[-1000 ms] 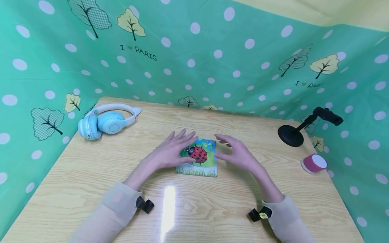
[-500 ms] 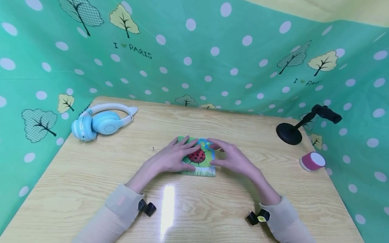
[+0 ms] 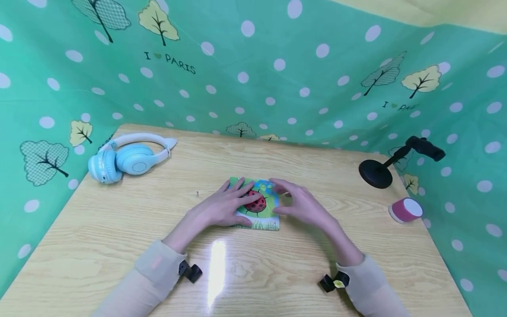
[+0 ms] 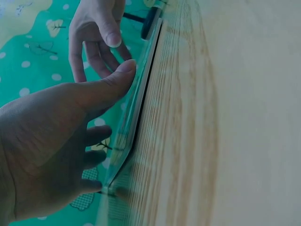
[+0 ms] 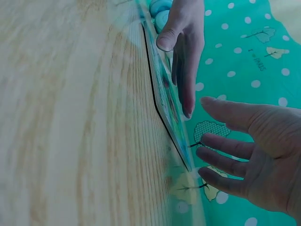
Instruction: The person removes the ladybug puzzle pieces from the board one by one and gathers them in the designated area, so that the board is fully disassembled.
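A flat square board with a ladybug picture on a green and blue ground lies on the wooden table. My left hand is over its left part, fingers spread and mostly straight, covering some of the picture. Whether those fingertips press on the board, I cannot tell. At the board's right edge is my right hand, thumb and fingers apart and slightly bent, holding nothing. In the right wrist view the right hand hovers just off the board. The left wrist view shows the left thumb raised above the board's edge.
Light blue headphones with a cat ear lie at the back left of the table. On the right stand a black stand with an angled arm and a pink and white round container. A green dotted curtain surrounds the table.
My right hand has moved left to the board's right edge. The left hand has come lower over the board's left side. The head view has shifted slightly.
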The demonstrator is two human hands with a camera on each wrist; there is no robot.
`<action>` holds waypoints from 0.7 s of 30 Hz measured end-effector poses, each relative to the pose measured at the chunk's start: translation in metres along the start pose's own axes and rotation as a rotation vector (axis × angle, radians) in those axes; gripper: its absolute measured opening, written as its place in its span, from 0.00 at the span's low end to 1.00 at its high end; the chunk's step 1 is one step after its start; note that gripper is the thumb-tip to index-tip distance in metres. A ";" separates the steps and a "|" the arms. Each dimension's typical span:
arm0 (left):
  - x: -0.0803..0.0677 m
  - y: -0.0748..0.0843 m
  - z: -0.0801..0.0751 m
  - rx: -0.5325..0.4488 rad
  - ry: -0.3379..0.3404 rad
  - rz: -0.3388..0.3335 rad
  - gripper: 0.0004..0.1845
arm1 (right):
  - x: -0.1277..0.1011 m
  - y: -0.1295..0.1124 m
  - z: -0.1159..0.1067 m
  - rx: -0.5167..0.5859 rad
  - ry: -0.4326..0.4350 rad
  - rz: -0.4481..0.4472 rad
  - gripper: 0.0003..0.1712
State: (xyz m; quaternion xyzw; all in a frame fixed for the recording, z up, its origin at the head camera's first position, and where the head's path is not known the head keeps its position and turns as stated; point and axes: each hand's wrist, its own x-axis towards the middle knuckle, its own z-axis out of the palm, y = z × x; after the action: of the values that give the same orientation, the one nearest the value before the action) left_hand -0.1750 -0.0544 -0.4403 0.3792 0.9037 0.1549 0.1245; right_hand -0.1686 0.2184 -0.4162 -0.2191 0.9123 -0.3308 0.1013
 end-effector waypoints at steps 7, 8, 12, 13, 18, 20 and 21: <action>0.002 0.003 0.002 -0.020 -0.010 0.025 0.42 | -0.007 -0.003 0.005 -0.012 -0.021 -0.021 0.49; 0.002 0.003 0.002 -0.021 -0.012 0.027 0.42 | -0.008 -0.003 0.006 -0.020 -0.028 -0.027 0.49; 0.004 0.004 0.002 -0.013 -0.019 0.029 0.40 | -0.014 -0.003 0.013 -0.059 -0.056 -0.040 0.48; 0.004 0.004 0.002 -0.009 -0.019 0.028 0.40 | -0.015 -0.004 0.014 -0.074 -0.056 -0.044 0.48; 0.003 0.005 0.002 0.010 -0.022 0.020 0.39 | -0.018 -0.008 0.019 -0.147 -0.019 -0.059 0.46; 0.004 0.005 0.002 0.011 -0.028 0.017 0.39 | -0.019 -0.009 0.020 -0.169 0.003 -0.058 0.45; 0.004 0.005 0.002 0.011 -0.035 0.014 0.39 | -0.020 -0.010 0.020 -0.178 0.013 -0.053 0.43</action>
State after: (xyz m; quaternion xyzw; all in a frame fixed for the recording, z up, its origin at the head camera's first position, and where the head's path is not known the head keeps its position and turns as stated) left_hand -0.1735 -0.0476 -0.4404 0.3890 0.8996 0.1441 0.1368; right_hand -0.1411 0.2097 -0.4242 -0.2491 0.9326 -0.2525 0.0670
